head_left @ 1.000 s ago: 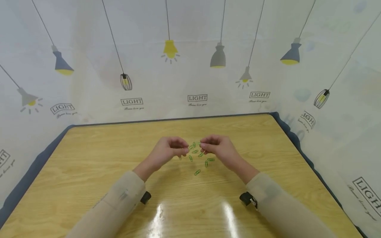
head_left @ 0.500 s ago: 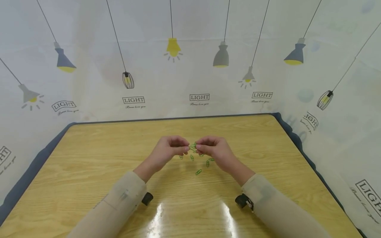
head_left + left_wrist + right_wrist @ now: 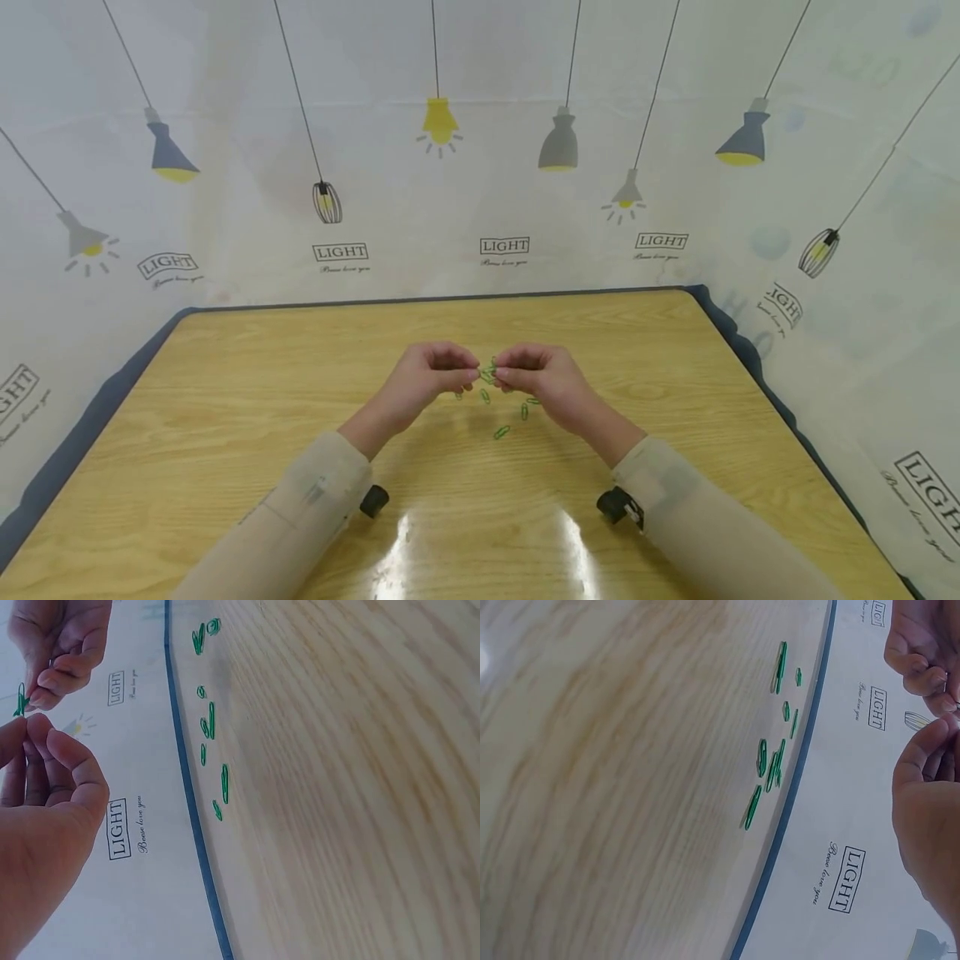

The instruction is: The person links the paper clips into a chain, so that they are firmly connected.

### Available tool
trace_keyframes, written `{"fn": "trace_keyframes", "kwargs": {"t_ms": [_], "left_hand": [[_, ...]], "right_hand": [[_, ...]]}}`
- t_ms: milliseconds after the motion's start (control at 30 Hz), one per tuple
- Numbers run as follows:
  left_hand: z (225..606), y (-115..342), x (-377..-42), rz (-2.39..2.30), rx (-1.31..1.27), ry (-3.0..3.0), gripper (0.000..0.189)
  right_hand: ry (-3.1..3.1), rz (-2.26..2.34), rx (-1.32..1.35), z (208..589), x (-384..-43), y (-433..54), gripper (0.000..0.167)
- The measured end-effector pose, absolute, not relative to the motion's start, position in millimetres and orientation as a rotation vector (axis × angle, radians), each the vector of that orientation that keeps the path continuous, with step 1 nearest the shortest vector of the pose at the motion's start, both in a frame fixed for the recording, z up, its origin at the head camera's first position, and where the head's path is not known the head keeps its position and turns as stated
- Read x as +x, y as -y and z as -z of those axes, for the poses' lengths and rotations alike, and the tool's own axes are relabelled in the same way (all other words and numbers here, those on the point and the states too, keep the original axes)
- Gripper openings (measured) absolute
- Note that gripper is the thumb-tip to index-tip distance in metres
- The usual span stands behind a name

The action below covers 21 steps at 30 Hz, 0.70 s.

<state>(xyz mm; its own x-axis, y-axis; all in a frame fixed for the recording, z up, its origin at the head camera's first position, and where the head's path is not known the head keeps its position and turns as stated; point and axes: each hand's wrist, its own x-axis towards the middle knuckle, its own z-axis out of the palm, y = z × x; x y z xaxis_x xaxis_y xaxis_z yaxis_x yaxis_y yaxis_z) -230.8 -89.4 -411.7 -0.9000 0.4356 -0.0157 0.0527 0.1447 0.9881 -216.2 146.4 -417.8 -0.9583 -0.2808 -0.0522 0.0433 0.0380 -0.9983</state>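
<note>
- Pinching a green paperclip between thumb and fingertips, the left hand is holding it above the table; its grip is covering only a sliver of slim wire, so a slight twist could be turning the clip loose.
- Between the hands, the fingertips are crowding together and hiding the wire; whether one clip or two are being held is too small to tell, and a misjudged angle could be causing a miss.
- Below, loose green paperclips are lying scattered on the table; anything dropped would probably be getting lost among these look-alikes.
- Opposite, the right hand is also grasping green wire at its fingertips; if it is pulling unevenly, it could be bending the wire or jerking it from the left grip.
</note>
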Motion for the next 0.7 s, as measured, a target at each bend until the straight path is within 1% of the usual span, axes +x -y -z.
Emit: {"fn": "trace_keyframes", "kwargs": {"t_ms": [233, 433, 700], "left_hand": [[411.4, 88.6, -230.7, -1.831, 0.454, -2.103, 0.024], [413.4, 89.8, -231.3, -1.828, 0.477, -2.052, 0.028], [416.3, 83.5, -228.1, -1.737, 0.576, -1.983, 0.029]], "right_hand": [[-2.131, 1.989, -0.253, 415.5, -215.0, -152.1, 0.022], [-2.156, 1.999, -0.240, 414.3, -216.3, -156.3, 0.026], [-2.126, 2.032, -0.258, 409.2, -214.7, -155.9, 0.021]]}}
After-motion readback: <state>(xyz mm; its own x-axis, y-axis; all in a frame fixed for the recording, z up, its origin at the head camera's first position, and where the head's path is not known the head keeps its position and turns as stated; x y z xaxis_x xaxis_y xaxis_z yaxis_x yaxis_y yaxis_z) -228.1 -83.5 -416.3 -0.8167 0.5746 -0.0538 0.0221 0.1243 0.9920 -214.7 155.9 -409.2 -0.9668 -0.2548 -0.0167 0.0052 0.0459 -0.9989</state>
